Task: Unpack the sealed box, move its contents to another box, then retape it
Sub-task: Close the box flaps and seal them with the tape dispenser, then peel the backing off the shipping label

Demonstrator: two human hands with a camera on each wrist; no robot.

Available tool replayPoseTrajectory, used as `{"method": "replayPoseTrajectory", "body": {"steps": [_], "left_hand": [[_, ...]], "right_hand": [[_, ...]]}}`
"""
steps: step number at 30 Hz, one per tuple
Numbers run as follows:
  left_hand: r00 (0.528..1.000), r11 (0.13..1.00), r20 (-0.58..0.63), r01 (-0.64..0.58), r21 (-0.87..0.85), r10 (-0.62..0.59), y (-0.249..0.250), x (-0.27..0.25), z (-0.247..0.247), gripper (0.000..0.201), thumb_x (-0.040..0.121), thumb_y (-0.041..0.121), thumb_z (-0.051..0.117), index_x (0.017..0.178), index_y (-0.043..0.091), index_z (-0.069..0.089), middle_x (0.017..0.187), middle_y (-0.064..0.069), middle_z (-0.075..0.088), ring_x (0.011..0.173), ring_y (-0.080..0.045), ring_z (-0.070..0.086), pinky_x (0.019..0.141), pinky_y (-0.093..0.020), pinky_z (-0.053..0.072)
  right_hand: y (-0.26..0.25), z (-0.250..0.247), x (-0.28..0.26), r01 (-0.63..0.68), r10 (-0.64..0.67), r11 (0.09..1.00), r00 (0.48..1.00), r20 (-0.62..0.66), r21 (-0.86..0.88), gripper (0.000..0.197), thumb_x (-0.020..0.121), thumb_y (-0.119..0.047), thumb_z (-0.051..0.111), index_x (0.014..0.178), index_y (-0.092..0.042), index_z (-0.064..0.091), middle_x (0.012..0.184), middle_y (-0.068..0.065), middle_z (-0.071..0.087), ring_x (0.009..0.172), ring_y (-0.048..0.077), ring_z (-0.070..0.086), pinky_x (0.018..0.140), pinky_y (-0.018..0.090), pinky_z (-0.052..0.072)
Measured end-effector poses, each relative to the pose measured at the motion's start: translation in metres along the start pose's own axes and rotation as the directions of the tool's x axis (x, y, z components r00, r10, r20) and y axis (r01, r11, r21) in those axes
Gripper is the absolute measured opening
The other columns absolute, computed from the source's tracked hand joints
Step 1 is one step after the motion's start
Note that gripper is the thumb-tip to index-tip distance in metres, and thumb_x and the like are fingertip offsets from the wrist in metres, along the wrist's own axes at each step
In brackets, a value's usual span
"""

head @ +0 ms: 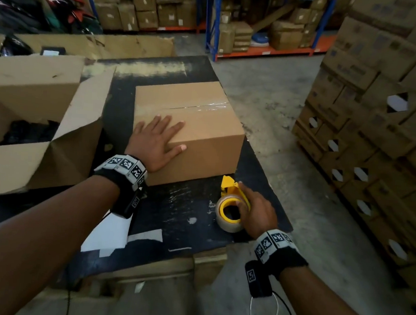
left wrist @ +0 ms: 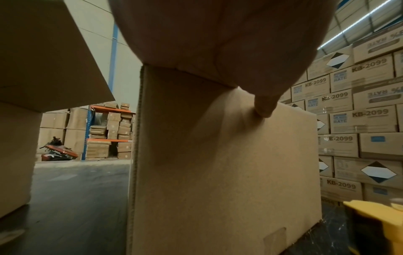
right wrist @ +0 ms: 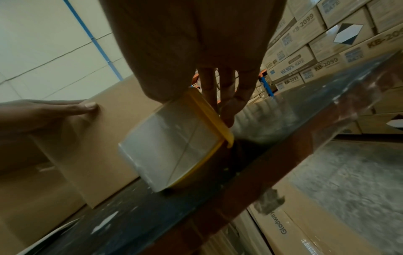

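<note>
A closed brown box point(head: 203, 137) with clear tape point(head: 205, 105) along its top seam stands on the dark table point(head: 174, 211). My left hand point(head: 158, 141) lies flat on its near top corner, fingers spread, thumb over the front edge. In the left wrist view the thumb point(left wrist: 265, 107) presses the box face point(left wrist: 218, 163). My right hand point(head: 253, 207) holds the yellow tape dispenser point(head: 229, 206) on the table in front of the box. In the right wrist view the clear tape roll point(right wrist: 172, 148) sits between thumb and fingers point(right wrist: 231, 96).
A larger open box point(head: 34, 112) with dark items inside stands at the left, flaps raised. White paper scraps point(head: 107, 236) lie on the near table. Stacked printed cartons point(head: 375, 119) rise at the right. Shelving with boxes point(head: 258, 26) fills the back across a concrete floor.
</note>
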State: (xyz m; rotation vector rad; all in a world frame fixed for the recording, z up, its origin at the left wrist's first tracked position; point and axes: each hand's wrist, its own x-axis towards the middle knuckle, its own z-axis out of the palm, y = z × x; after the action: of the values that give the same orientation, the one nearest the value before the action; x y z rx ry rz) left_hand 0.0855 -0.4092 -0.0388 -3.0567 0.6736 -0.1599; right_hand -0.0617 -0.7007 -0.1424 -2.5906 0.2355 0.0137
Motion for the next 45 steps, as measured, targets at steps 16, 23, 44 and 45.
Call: {"method": "replayPoseTrajectory", "body": {"steps": [16, 23, 44, 45], "left_hand": [[0.960, 0.902, -0.249, 0.011, -0.431, -0.130, 0.005, -0.085, -0.032, 0.041, 0.098, 0.036, 0.061, 0.138, 0.028, 0.059, 0.129, 0.002, 0.056, 0.119, -0.014, 0.054, 0.101, -0.033, 0.045], [0.811, 0.760, -0.253, 0.319, -0.565, -0.528, -0.035, -0.208, -0.005, 0.028, 0.093, 0.028, 0.071, 0.120, 0.025, 0.072, 0.107, 0.006, 0.069, 0.098, -0.005, 0.066, 0.090, -0.030, 0.054], [0.839, 0.627, 0.193, 0.515, -0.584, -0.510, -0.100, -0.221, 0.113, 0.039, 0.083, 0.024, 0.077, 0.122, 0.021, 0.071, 0.117, -0.006, 0.054, 0.090, -0.024, 0.067, 0.087, -0.037, 0.057], [0.838, 0.621, 0.199, 0.517, -0.589, -0.509, -0.100, -0.221, 0.113, 0.042, 0.082, 0.025, 0.078, 0.123, 0.022, 0.071, 0.117, -0.004, 0.054, 0.089, -0.022, 0.066, 0.087, -0.037, 0.057]], "right_hand": [[-0.032, -0.016, 0.002, 0.193, -0.201, 0.979, 0.964, -0.173, -0.061, 0.057, 0.089, -0.043, 0.061, 0.143, -0.025, 0.051, 0.123, 0.007, 0.060, 0.111, 0.029, 0.050, 0.086, 0.041, 0.048], [-0.127, 0.017, -0.011, 0.438, -0.418, 0.888, 0.895, -0.155, 0.138, 0.038, 0.090, -0.045, 0.061, 0.122, -0.025, 0.063, 0.108, -0.003, 0.063, 0.103, 0.019, 0.058, 0.084, 0.035, 0.052], [-0.245, 0.148, -0.008, -0.311, 0.231, 0.870, 0.943, 0.240, 0.383, 0.022, 0.070, -0.023, 0.089, 0.068, -0.020, 0.067, 0.087, 0.003, 0.074, 0.076, 0.019, 0.067, 0.060, 0.021, 0.051], [-0.245, 0.148, -0.007, -0.333, 0.249, 0.857, 0.936, 0.250, 0.393, 0.019, 0.071, -0.019, 0.089, 0.070, -0.017, 0.070, 0.087, 0.003, 0.074, 0.072, 0.017, 0.065, 0.053, 0.017, 0.044]]}}
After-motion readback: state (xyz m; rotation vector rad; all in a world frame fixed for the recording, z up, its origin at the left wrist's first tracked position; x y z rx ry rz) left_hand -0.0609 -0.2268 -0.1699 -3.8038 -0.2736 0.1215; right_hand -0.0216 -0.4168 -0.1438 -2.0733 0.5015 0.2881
